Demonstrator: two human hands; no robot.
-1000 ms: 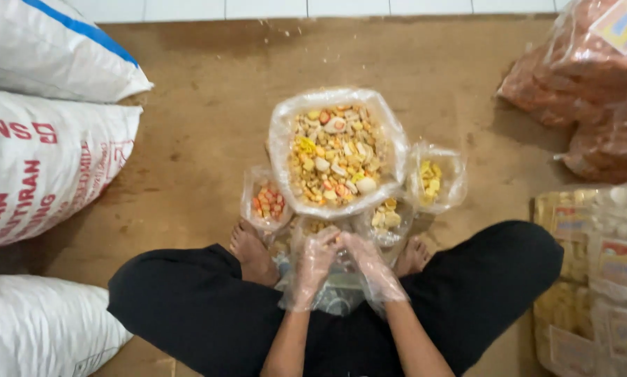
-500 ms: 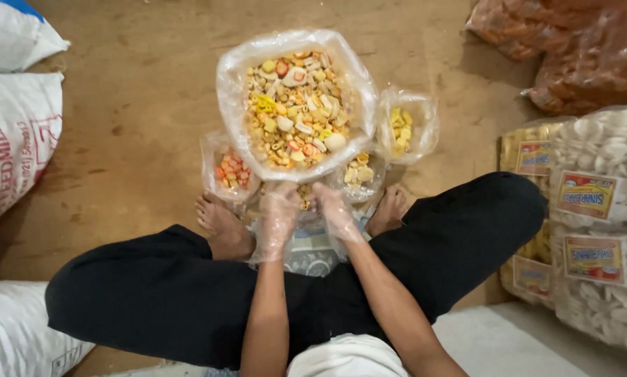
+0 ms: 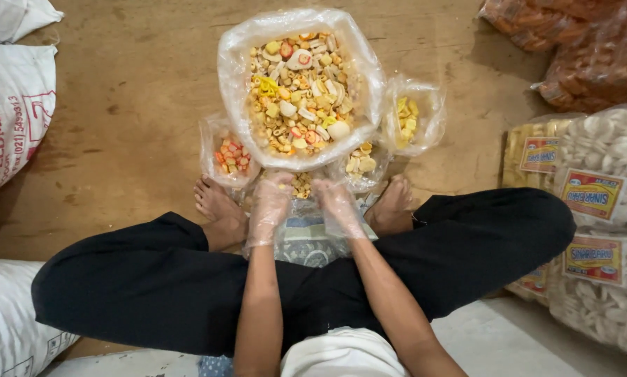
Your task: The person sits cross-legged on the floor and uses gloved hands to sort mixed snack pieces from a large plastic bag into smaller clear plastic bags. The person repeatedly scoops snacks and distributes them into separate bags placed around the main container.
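left hand (image 3: 270, 202) & right hand (image 3: 336, 204), both in clear plastic gloves, are pinching a small bag of mixed crackers (image 3: 301, 186) at frame centre, below the big cracker bag (image 3: 299, 87). step: filling/sorting, prob. next move needs a firm grip on the bag mouth.

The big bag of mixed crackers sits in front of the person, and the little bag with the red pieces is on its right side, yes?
Not quite. In the head view the little bag of red pieces is left of the big bag; the yellow-piece bag is on the right.
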